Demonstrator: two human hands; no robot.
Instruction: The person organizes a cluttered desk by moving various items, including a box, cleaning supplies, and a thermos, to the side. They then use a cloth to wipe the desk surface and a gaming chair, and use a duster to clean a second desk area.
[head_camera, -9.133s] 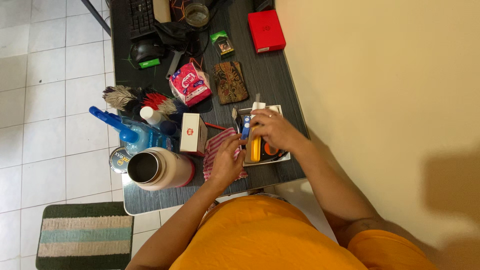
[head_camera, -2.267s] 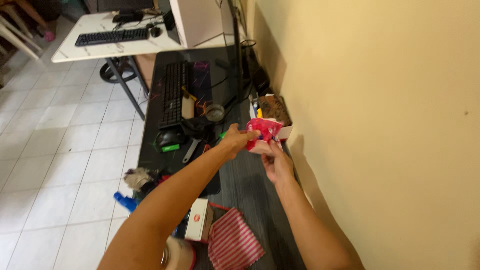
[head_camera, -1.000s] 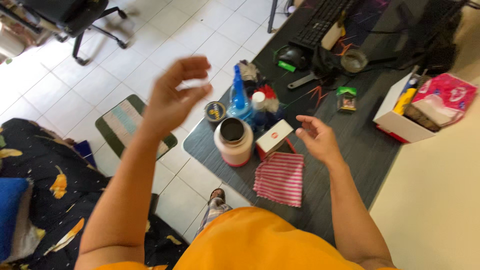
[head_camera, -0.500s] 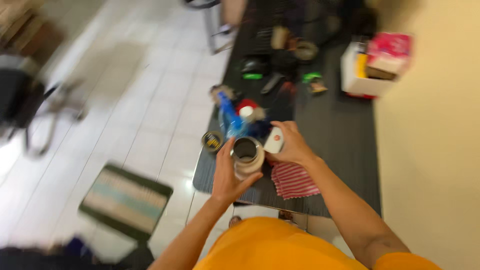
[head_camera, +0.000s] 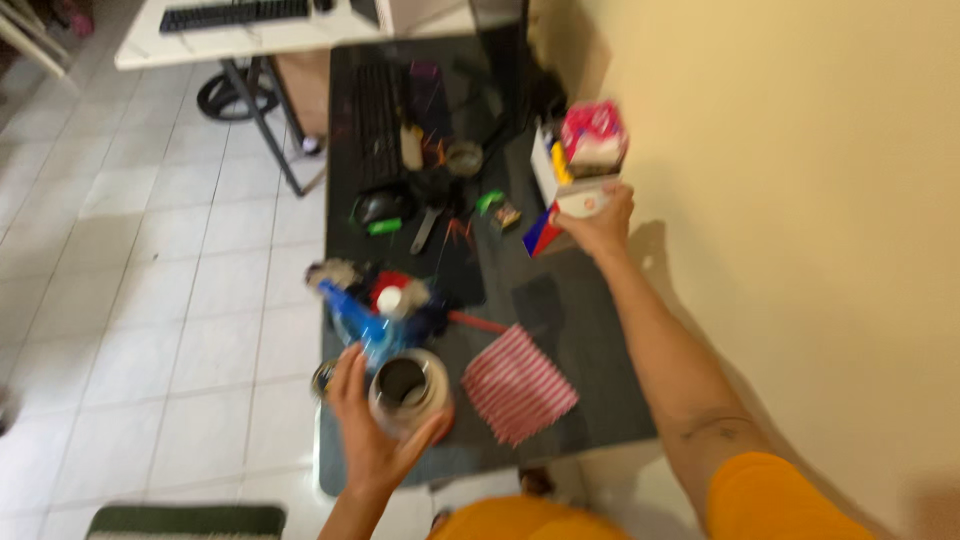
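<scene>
Fingers of the left hand (head_camera: 372, 438) wrap the open cream steel flask (head_camera: 408, 393) at the desk's near edge; the right hand (head_camera: 598, 220) grips a small white box (head_camera: 583, 203) beside the far white tray (head_camera: 545, 165)

Bright daylight, heavy motion blur, soft shadows.

Your right hand (head_camera: 598, 215) grips a small white carton (head_camera: 583, 203) against the open white box (head_camera: 547, 170) by the wall; a pink-and-white soft pack (head_camera: 593, 132) sits on top of that box; a small green-edged packet (head_camera: 500, 212) lies just left of it; a dark monitor screen (head_camera: 500, 40) stands behind, seen edge-on.
</scene>
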